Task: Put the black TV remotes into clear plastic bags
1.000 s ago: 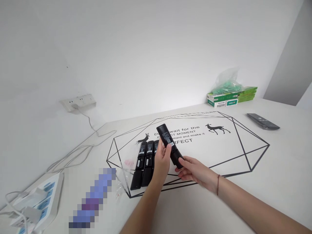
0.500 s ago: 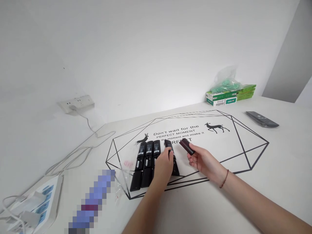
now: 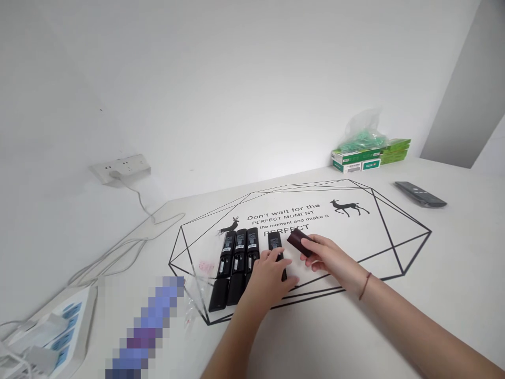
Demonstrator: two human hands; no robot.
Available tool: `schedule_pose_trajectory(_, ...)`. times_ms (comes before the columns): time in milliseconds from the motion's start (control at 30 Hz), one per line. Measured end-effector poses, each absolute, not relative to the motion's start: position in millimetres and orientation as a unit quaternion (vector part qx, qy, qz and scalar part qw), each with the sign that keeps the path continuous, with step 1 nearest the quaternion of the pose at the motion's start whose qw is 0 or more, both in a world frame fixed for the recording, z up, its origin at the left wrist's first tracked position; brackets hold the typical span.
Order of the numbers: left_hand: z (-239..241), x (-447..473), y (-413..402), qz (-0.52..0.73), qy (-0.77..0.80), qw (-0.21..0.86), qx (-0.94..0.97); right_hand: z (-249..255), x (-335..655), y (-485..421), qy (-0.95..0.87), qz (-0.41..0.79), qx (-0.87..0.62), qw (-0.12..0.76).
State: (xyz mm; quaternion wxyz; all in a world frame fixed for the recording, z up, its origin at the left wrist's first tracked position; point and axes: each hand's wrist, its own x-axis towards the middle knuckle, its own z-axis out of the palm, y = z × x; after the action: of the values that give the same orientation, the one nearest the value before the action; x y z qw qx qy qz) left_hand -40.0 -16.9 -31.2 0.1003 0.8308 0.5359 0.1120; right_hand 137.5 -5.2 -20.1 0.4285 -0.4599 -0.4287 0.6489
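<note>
Three black remote controls (image 3: 240, 242) lie side by side, face down, their battery compartments uncovered. Black battery covers (image 3: 219, 295) lie at their near ends; my left forearm hides part of that row. A fourth black remote control (image 3: 275, 240) is set apart to the right. My left hand (image 3: 272, 271) is over its lower half with fingers spread; whether the fingertips touch it I cannot tell. Just right of it, my right hand (image 3: 321, 252) pinches a dark battery cover (image 3: 300, 242) between thumb and fingers, raised off the table.
A dark grey remote (image 3: 420, 194) lies at the right. Green and white boxes (image 3: 357, 156) with a plastic bag (image 3: 363, 134) on top stand by the wall. At the left are a power strip (image 3: 77, 337), cables (image 3: 114, 252) and a blurred-out bluish object (image 3: 148, 326).
My left hand has opened from its grip on the fourth remote, which was tilted and now lies straighter. My right hand has turned the battery cover slightly and moved it a little lower.
</note>
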Motion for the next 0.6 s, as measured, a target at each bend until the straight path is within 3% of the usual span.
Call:
schedule_pose_trajectory(233,-29.2,-44.9,-11.4,0.074,0.585,0.064,0.805,-32.2,148.3,1.9,-0.573,0.468,-0.595,0.314)
schedule_pose_trajectory(400,-42.2,-40.5,-3.6,0.088,0.600,0.015,0.795,-30.3,149.8,0.0,-0.631,0.399,-0.605,0.278)
schedule_pose_trajectory(600,-43.6,-32.9,3.4,0.085,0.632,-0.050,0.769,-27.9,150.1,-3.0,-0.704,0.243,-0.644,0.173)
